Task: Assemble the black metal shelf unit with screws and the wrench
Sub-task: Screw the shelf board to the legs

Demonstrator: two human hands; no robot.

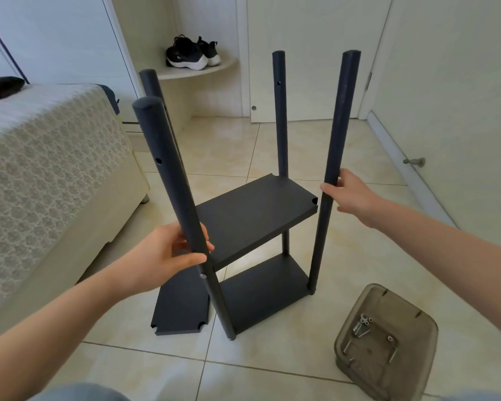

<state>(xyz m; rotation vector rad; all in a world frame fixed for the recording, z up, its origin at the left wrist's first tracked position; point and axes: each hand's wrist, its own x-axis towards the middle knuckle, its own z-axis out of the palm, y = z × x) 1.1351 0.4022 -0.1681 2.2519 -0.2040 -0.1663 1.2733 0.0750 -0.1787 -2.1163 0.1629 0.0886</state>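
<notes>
Shelf unit stands upright on the tiled floor, centre of scene, with two shelves on. I have the left hand wrapped round the near-left post and the right hand curled round the near-right post. In my judgement this steadies the frame and draws that post in, since the right corner notch of the middle shelf sits apart from it. A loose shelf panel lies near left. Screws wait in the plastic container, near right. Wrench — not identifiable.

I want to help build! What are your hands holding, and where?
Left hand grips the near left post about halfway up; right hand holds the near right post around its middle.
</notes>
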